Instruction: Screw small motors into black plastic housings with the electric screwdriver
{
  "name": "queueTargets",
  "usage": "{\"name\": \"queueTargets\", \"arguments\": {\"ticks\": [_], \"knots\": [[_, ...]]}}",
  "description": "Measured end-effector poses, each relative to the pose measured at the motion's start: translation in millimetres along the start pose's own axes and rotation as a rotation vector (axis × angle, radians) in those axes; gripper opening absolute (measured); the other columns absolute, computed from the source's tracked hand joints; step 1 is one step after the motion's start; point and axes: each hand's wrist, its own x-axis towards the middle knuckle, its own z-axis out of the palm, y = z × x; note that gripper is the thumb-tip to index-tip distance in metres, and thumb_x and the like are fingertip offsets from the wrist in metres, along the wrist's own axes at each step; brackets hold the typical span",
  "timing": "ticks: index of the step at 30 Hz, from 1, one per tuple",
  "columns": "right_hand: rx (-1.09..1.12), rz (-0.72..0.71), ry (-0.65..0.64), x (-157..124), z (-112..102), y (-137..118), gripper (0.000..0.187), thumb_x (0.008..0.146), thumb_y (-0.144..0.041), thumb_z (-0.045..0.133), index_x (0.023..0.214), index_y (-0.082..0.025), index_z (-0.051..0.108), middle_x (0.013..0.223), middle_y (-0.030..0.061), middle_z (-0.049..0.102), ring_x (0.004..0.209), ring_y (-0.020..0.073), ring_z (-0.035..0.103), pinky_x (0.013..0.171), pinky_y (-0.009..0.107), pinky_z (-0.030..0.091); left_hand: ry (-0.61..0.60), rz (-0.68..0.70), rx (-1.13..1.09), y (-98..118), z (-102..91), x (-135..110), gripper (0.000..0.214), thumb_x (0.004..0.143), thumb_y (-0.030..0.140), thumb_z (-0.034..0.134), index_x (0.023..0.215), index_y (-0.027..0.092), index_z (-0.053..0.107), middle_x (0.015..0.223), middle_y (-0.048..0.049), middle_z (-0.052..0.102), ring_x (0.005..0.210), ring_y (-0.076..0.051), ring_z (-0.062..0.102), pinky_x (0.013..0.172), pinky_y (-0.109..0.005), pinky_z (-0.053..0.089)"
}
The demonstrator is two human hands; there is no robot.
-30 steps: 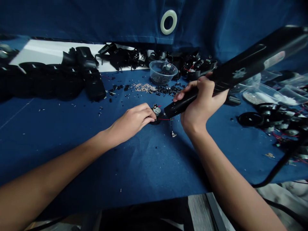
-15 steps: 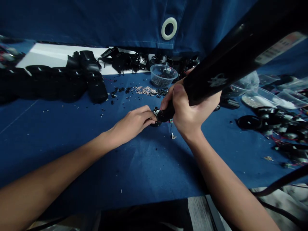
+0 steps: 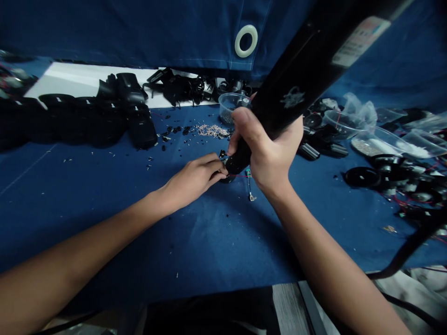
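My right hand [image 3: 272,156] is wrapped round a thick black electric screwdriver [image 3: 291,77], which slants up to the right. Its lower end is at a small round black part [image 3: 228,179], where the tip is hidden from me. The fingers of my left hand [image 3: 193,181] are closed on this part from the left and cover most of it. A thin red wire runs from it to a small green circuit board [image 3: 248,173]. From the board, a dark lead goes down to a small metal piece [image 3: 252,197] lying on the blue cloth.
A pile of small screws [image 3: 212,130] lies beyond my hands, beside a clear bowl [image 3: 226,100]. Black housings [image 3: 139,125] line the left. Clear tubs [image 3: 377,139] and wired black parts [image 3: 401,177] crowd the right. A black cable [image 3: 405,251] hangs at lower right.
The screwdriver has swung left and stands steeper. My right hand has shifted slightly left and up with it. My left hand stays in place on the round part.
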Motion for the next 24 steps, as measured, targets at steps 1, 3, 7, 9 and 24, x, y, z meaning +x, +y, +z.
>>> {"name": "queueTargets", "arguments": {"ticks": [1, 3, 7, 9, 24], "knots": [[-0.018, -0.032, -0.003, 0.8, 1.0, -0.1, 0.027, 0.073, -0.045, 0.066, 0.082, -0.027, 0.048, 0.057, -0.0085, 0.054, 0.056, 0.0094, 0.061, 0.049, 0.021, 0.045, -0.001, -0.003, -0.001, -0.1, 0.1, -0.3, 0.013, 0.092, 0.025, 0.051, 0.092, 0.017, 0.062, 0.094, -0.0025, 0.058, 0.086, -0.014, 0.059, 0.079, -0.028, 0.049], [-0.061, -0.102, -0.013, 2.6, 2.0, 1.6, 0.028, 0.075, -0.049, 0.064, 0.078, -0.027, 0.048, 0.054, -0.0081, 0.052, 0.051, 0.0088, 0.057, 0.046, 0.023, 0.042, -0.008, -0.012, -0.008, 0.4, -0.2, -0.6, 0.014, 0.092, 0.025, 0.051, 0.092, 0.017, 0.062, 0.095, -0.0022, 0.058, 0.086, -0.014, 0.059, 0.081, -0.028, 0.049], [-0.170, -0.178, -0.048, 5.4, 0.3, 8.5, 0.028, 0.083, -0.054, 0.048, 0.072, -0.028, 0.048, 0.057, -0.0054, 0.056, 0.060, 0.0104, 0.063, 0.046, 0.024, 0.042, -0.030, -0.022, -0.021, 1.7, -1.5, -0.6, 0.016, 0.094, 0.025, 0.048, 0.095, 0.017, 0.062, 0.097, -0.0027, 0.058, 0.088, -0.014, 0.060, 0.085, -0.029, 0.049], [-0.199, -0.183, -0.063, 5.5, -0.8, 9.9, 0.029, 0.083, -0.055, 0.046, 0.073, -0.029, 0.049, 0.057, -0.0051, 0.056, 0.063, 0.0110, 0.064, 0.047, 0.024, 0.042, -0.023, -0.016, -0.017, 1.5, -1.2, -0.6, 0.017, 0.094, 0.025, 0.048, 0.095, 0.017, 0.062, 0.097, -0.0029, 0.059, 0.088, -0.014, 0.060, 0.085, -0.030, 0.049], [-0.118, -0.218, -0.066, 7.8, -1.7, 11.1, 0.031, 0.083, -0.053, 0.052, 0.076, -0.026, 0.039, 0.050, -0.0088, 0.046, 0.039, 0.0054, 0.046, 0.039, 0.023, 0.036, 0.019, 0.027, 0.014, -2.1, 2.1, -1.3, 0.017, 0.094, 0.026, 0.048, 0.093, 0.016, 0.062, 0.095, -0.0027, 0.057, 0.086, -0.014, 0.060, 0.081, -0.028, 0.050]]}}
